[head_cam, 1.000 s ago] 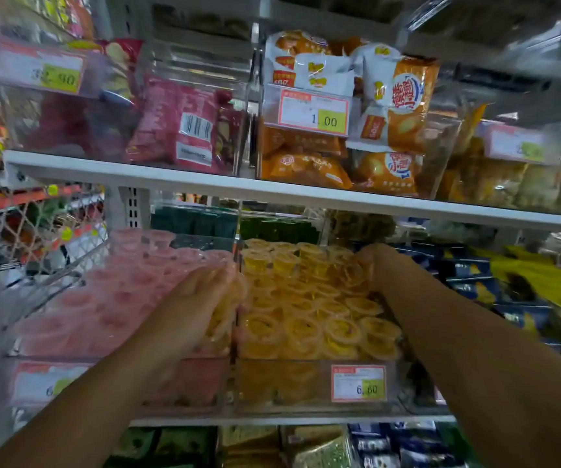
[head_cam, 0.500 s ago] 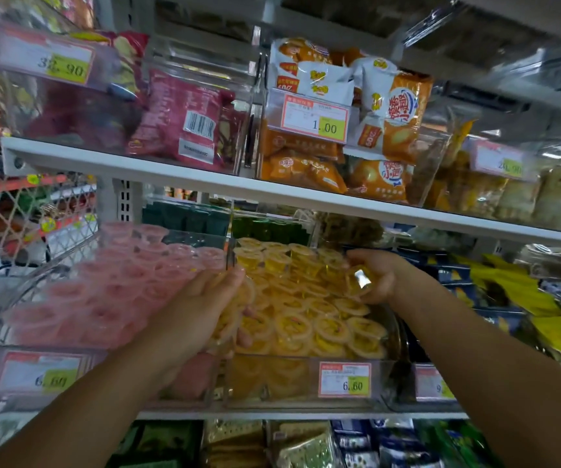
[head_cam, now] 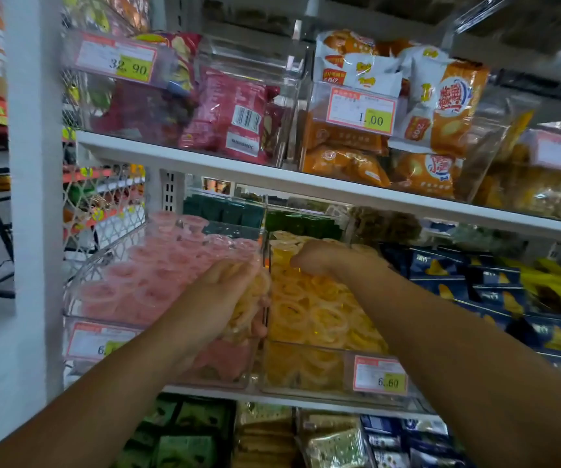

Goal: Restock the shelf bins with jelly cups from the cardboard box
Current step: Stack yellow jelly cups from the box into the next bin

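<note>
Middle shelf: clear plastic bin [head_cam: 309,378] heaped with yellow jelly cups [head_cam: 319,315]; neighbouring clear bin [head_cam: 80,298] holds pink jelly cups [head_cam: 157,275]. Left hand [head_cam: 228,298] clasps a stack of yellow cups [head_cam: 255,309] at the divider. Right hand [head_cam: 323,256] curled over the yellow pile at the back; grip unclear.

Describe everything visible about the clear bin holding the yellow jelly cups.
The clear plastic bin sits on the middle white shelf, right of the clear bin of pink jelly cups. It is heaped with yellow jelly cups. A red-framed price tag reads 6.60. The right hand reaches over its back; the left hand holds yellow cups at its left wall.
</note>
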`<control>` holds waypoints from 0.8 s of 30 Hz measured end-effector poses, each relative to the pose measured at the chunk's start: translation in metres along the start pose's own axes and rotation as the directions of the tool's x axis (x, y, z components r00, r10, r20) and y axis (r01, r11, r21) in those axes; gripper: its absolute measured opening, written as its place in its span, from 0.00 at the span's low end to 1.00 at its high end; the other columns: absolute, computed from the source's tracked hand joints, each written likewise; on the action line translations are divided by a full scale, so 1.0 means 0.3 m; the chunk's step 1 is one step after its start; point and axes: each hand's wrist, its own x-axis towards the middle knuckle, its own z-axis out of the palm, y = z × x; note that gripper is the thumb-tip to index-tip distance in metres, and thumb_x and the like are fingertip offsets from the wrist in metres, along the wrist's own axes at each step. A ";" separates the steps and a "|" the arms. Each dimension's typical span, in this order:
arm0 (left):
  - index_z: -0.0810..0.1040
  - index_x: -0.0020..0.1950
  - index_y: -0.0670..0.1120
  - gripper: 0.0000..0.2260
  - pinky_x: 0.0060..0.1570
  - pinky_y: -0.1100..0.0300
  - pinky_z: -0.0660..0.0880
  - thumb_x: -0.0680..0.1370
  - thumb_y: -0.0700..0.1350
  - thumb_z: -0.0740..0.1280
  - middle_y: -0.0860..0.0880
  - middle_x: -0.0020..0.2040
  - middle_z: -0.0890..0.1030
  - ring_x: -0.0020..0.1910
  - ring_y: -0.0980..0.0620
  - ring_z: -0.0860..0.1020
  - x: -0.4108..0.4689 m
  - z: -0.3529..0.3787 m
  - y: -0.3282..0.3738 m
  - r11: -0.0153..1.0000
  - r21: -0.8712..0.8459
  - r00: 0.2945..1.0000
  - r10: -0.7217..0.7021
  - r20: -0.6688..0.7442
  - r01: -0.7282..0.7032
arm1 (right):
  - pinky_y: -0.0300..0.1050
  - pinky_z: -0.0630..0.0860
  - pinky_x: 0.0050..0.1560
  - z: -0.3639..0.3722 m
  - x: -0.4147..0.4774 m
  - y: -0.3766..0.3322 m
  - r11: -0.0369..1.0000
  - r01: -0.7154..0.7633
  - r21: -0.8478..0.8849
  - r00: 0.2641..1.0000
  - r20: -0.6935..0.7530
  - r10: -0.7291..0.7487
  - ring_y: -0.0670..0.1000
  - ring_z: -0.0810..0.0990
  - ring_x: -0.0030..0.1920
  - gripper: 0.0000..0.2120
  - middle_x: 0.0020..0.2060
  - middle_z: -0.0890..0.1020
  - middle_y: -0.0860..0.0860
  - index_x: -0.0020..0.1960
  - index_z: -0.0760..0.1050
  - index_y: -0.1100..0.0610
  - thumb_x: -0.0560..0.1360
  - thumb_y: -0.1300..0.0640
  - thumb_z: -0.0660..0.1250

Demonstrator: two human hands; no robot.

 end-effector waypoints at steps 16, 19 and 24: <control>0.76 0.62 0.49 0.23 0.50 0.51 0.78 0.78 0.64 0.58 0.57 0.29 0.73 0.36 0.58 0.76 -0.056 0.001 0.054 0.996 -0.074 0.998 -0.036 0.061 0.041 | 0.34 0.71 0.23 -0.077 0.023 0.193 0.806 -0.267 0.528 0.926 0.373 0.062 0.45 0.76 0.25 0.08 0.30 0.79 0.53 0.45 0.73 0.59 0.80 0.54 0.64; 0.75 0.56 0.45 0.19 0.32 0.57 0.76 0.81 0.59 0.56 0.49 0.23 0.72 0.30 0.50 0.80 -0.079 -0.010 0.079 0.992 -0.111 0.995 -0.048 0.090 0.058 | 0.31 0.68 0.19 -0.050 0.043 0.179 0.718 -0.285 0.635 0.934 0.354 0.058 0.43 0.72 0.19 0.12 0.22 0.75 0.51 0.38 0.72 0.62 0.80 0.60 0.62; 0.76 0.55 0.46 0.20 0.30 0.58 0.74 0.78 0.61 0.59 0.46 0.25 0.72 0.30 0.46 0.76 -0.078 -0.025 0.084 0.992 -0.106 0.995 -0.055 0.080 0.063 | 0.31 0.70 0.20 -0.007 0.081 0.126 0.607 -0.247 0.755 0.959 0.280 0.042 0.43 0.72 0.19 0.12 0.21 0.76 0.51 0.39 0.73 0.63 0.81 0.60 0.62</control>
